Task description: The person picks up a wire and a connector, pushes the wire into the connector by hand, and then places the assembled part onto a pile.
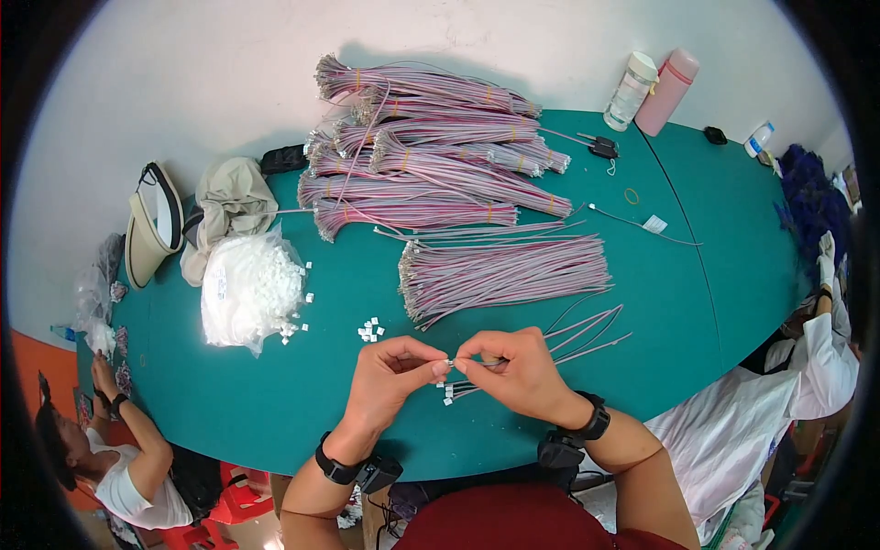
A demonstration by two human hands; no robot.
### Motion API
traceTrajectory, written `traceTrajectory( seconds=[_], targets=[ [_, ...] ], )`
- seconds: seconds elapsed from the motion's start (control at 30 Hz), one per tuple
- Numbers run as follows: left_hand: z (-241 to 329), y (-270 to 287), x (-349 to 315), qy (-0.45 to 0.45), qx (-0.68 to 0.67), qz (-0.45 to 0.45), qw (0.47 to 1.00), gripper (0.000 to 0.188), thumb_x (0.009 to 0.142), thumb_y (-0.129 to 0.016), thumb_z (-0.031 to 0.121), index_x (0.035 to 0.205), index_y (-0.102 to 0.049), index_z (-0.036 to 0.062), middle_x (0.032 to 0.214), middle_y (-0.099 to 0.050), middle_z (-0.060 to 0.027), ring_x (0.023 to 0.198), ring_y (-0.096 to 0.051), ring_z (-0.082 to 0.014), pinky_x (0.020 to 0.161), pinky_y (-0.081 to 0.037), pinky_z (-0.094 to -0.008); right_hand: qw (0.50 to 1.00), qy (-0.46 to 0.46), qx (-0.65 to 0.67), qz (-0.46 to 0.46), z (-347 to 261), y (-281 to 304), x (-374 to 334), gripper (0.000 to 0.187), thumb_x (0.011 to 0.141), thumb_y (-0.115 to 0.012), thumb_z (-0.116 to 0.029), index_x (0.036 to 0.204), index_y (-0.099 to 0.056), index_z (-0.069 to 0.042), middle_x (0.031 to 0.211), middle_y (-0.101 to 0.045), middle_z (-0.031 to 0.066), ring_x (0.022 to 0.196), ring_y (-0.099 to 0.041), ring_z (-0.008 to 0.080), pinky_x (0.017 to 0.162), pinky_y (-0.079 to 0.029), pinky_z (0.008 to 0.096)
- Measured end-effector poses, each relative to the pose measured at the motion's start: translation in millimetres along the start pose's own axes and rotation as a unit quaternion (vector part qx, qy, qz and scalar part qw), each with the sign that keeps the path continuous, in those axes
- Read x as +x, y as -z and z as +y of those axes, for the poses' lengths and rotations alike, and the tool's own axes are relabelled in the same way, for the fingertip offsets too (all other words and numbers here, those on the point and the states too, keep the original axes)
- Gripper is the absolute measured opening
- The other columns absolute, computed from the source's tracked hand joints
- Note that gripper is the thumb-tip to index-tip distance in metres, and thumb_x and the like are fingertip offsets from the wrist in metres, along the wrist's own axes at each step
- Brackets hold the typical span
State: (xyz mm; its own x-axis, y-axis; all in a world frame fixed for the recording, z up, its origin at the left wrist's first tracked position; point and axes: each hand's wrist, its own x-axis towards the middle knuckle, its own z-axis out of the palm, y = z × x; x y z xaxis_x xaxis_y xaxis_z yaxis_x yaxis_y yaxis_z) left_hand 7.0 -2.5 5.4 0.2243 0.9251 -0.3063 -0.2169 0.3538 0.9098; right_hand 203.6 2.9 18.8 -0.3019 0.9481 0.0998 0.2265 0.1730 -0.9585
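Head view shows both hands meeting over the near edge of the green table (275, 403): the left hand (394, 371) pinches a tiny white connector (448, 364) between thumb and forefinger, and the right hand (513, 371) pinches the end of a thin wire (587, 332) right against it, so the step in hand looks like seating a wire end in the connector. Next, I judge, the tip must be lined up squarely with its slot and pushed with little force. A few finished-looking wires trail to the right, touching the table. Just beyond lies a loose bundle of wires (504, 270), with tied bundles (431, 156) farther off. Spare connectors (370, 330) sit just left, near a plastic bag (247, 293) of them. Open table lies left of the hands; the near edge is close under the wrists.
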Motion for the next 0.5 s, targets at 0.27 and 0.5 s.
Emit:
traceTrajectory(
  seconds=[0.27, 0.5],
  targets=[
    [1.5, -0.3, -0.7, 0.0, 0.002, 0.003, 1.0, 0.011, 0.079, -0.074, -0.001, 0.088, -0.068, -0.0024, 0.082, -0.07, -0.0116, 0.072, -0.067, -0.016, 0.069, -0.055, -0.0262, 0.998, -0.048, 0.038, -0.016, 3.0, 2.0, 1.0, 0.008, 0.083, -0.069, -0.01, 0.085, -0.068, -0.003, 0.052, -0.037, -0.0035, 0.048, -0.029, 0.0037, 0.044, -0.022, 0.0253],
    [2.0, 0.8, -1.0, -0.006, 0.005, -0.005, 1.0, 0.01, 0.08, -0.073, 0.0, 0.088, -0.066, -0.002, 0.083, -0.07, -0.0122, 0.073, -0.068, -0.0167, 0.069, -0.055, -0.0266, 0.995, -0.078, 0.066, -0.019, 0.3, 1.0, 1.4, 0.009, 0.083, -0.07, -0.011, 0.086, -0.068, -0.002, 0.053, -0.029, -0.007, 0.051, -0.025, 0.0033, 0.046, -0.02, 0.0251]
  ],
)
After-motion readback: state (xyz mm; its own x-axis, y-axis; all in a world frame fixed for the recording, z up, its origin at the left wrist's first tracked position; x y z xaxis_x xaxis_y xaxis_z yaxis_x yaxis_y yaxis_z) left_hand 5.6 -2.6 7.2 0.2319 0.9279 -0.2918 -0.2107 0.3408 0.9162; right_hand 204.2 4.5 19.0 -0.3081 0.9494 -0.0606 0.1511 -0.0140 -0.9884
